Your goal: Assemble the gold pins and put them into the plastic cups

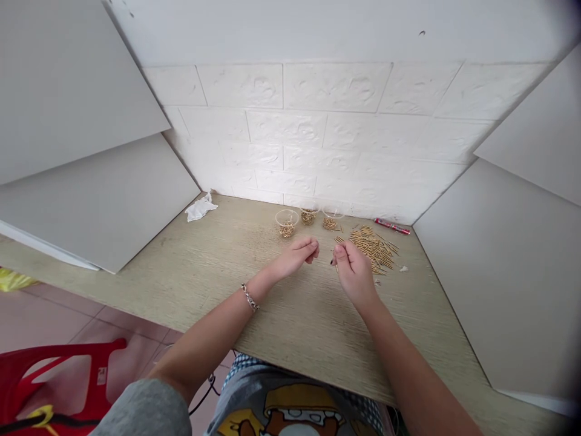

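My left hand (297,254) hovers over the wooden table (218,272) with its fingers pinched together; what they hold is too small to make out. My right hand (351,269) is close beside it, fingers curled in a pinch on a thin gold pin. A pile of gold pins (374,247) lies just right of my right hand. Three clear plastic cups stand behind the hands: the left cup (287,223), the middle cup (308,215) and the right cup (331,219), each with small gold parts in it.
A crumpled white tissue (200,208) lies at the back left. A red pen-like object (392,226) rests by the white brick wall. Grey panels stand on both sides. A red plastic chair (49,375) is on the floor at lower left.
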Demonstrator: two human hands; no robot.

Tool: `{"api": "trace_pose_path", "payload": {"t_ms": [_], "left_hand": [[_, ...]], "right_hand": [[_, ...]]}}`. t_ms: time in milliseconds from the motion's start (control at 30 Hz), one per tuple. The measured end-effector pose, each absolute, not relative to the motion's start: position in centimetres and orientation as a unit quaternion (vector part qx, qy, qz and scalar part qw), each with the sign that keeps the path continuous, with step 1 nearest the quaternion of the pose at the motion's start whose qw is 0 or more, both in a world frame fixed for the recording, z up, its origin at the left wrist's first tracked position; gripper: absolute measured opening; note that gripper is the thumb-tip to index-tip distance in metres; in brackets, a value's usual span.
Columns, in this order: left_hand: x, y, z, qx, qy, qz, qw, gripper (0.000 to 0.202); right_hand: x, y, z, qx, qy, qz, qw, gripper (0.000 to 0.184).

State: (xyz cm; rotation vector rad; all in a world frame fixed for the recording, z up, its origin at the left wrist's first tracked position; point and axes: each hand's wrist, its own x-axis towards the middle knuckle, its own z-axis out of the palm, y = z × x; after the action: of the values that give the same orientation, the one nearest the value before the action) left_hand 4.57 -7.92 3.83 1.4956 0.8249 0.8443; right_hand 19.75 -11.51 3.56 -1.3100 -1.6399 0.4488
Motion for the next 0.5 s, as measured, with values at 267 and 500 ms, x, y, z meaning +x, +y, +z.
{"api": "trace_pose_path", "payload": {"t_ms": [267,500], "left_hand": [[4.8,-7.7,3.6,0.613,0.344,0.379,0.602,0.026],[5.0,-7.6,3.3,0.575,0.356,0.394,0.623,0.031]], "right_hand": [[19.7,-10.9,2.8,-0.536,-0.637,0.207,0.514,0.02],[19.7,-11.0,2.6,-0.518,-0.695,0.097,0.489,0.02]]}}
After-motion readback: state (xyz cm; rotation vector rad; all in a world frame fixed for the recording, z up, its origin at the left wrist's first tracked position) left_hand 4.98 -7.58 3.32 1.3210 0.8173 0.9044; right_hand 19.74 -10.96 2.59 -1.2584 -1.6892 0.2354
